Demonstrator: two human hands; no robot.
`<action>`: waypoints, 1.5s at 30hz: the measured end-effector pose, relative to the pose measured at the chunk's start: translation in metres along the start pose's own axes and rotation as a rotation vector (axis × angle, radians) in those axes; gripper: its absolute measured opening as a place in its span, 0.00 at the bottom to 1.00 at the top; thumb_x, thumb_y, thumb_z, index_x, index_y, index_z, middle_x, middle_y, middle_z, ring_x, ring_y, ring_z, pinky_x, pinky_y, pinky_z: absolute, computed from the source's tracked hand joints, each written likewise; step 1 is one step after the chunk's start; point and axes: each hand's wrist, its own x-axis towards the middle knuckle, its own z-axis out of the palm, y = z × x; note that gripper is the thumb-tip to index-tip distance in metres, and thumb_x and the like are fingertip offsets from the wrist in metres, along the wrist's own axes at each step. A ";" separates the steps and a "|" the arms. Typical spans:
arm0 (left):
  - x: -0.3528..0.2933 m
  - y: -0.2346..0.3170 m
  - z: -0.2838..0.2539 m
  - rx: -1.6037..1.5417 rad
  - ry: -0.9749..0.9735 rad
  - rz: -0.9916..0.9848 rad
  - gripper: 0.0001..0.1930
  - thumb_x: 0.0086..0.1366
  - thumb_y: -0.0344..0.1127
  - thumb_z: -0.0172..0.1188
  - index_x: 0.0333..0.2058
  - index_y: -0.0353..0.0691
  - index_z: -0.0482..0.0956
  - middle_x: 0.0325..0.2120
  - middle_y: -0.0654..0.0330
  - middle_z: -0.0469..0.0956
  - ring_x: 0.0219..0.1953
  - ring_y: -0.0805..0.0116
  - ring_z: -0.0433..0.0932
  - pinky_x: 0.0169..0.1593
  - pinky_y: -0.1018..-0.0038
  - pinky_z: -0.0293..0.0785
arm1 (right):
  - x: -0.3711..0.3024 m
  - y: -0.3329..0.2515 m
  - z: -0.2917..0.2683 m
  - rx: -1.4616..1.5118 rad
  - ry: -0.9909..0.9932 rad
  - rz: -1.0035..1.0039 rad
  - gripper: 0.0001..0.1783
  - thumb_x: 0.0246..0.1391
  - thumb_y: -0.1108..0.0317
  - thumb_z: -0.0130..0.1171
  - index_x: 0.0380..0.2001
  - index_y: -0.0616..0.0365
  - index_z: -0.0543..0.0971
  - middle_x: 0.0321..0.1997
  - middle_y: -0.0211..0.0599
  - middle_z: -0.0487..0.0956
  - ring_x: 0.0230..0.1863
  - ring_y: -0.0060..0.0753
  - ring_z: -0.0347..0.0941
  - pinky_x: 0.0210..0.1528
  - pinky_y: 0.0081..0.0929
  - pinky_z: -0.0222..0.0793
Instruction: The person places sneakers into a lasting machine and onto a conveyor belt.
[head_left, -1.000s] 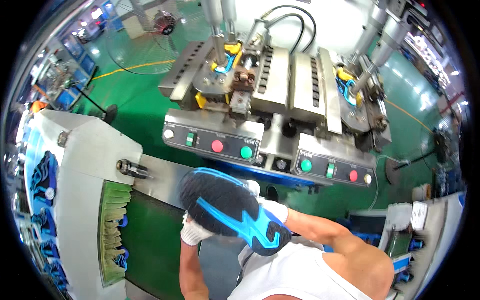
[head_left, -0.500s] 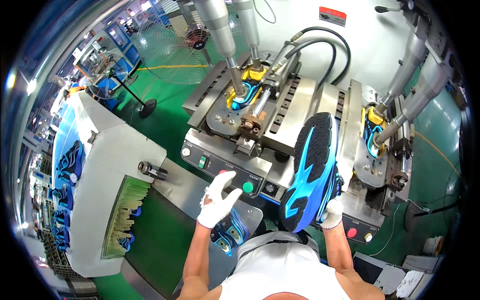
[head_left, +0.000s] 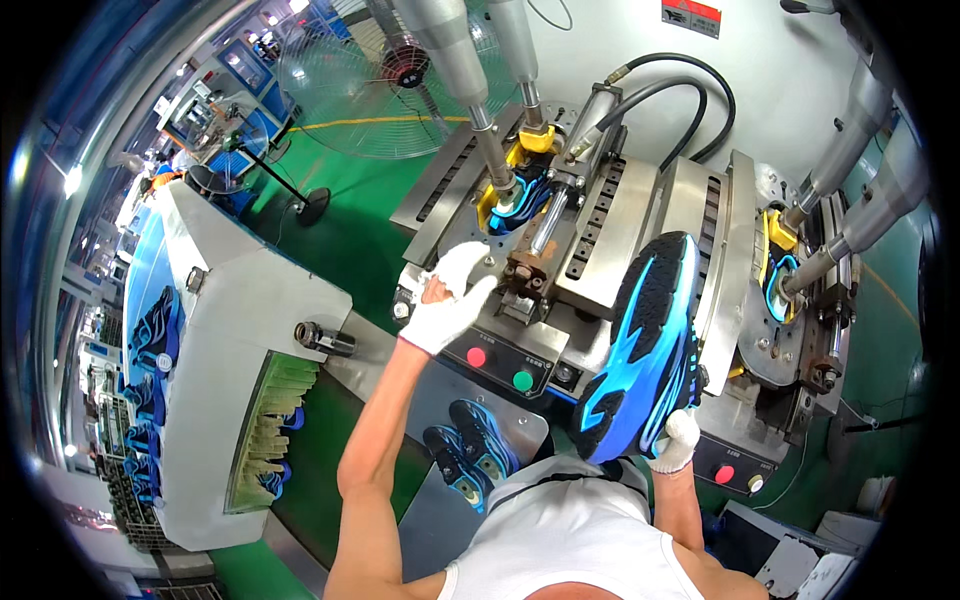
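A sports shoe (head_left: 640, 345) with a black and bright blue sole hangs in front of me, its sole turned up toward the view. At its lower end my right hand (head_left: 676, 442), in a white glove, grips it; part of the fingers is behind the shoe. My left hand (head_left: 455, 298), gloved too, reaches over the front edge of the left press (head_left: 430, 240), fingers apart and holding nothing. In that press, a black and blue shoe (head_left: 525, 197) sits between yellow pads under metal rods. Another blue shoe (head_left: 776, 288) is clamped in the right press (head_left: 765, 355).
Red and green buttons sit on the control panel (head_left: 497, 360). A pair of shoes (head_left: 470, 447) lies on a metal shelf (head_left: 520, 425) by my waist. To the left stands a grey conveyor machine (head_left: 215, 400) with a strip curtain; several shoes line its far side. Behind is a large fan (head_left: 385, 80).
My left hand has moved forward from above the control panel to the left press. The right hand still holds the shoe. The whole view has shifted slightly.
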 end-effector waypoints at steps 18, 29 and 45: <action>0.196 -0.124 0.188 0.265 -0.214 -0.258 0.36 0.59 0.50 0.69 0.61 0.40 0.67 0.50 0.41 0.74 0.54 0.39 0.77 0.57 0.46 0.71 | -0.008 -0.016 0.025 -0.340 0.525 -0.027 0.27 0.59 0.74 0.55 0.62 0.61 0.69 0.42 0.31 0.78 0.33 0.18 0.73 0.39 0.20 0.72; 0.067 -0.055 -0.033 -0.039 0.236 -0.290 0.34 0.54 0.40 0.74 0.59 0.37 0.74 0.54 0.46 0.75 0.56 0.48 0.77 0.59 0.61 0.74 | 0.075 0.015 0.098 -0.420 0.329 0.065 0.25 0.54 0.80 0.61 0.57 0.62 0.77 0.44 0.36 0.83 0.38 0.28 0.82 0.43 0.33 0.82; -0.434 0.004 -0.026 0.359 0.115 -1.630 0.35 0.53 0.38 0.75 0.59 0.41 0.71 0.53 0.50 0.75 0.53 0.44 0.78 0.57 0.52 0.73 | 0.523 0.175 0.045 -2.322 0.360 -0.335 0.10 0.54 0.68 0.59 0.35 0.62 0.83 0.43 0.49 0.85 0.38 0.47 0.83 0.46 0.43 0.80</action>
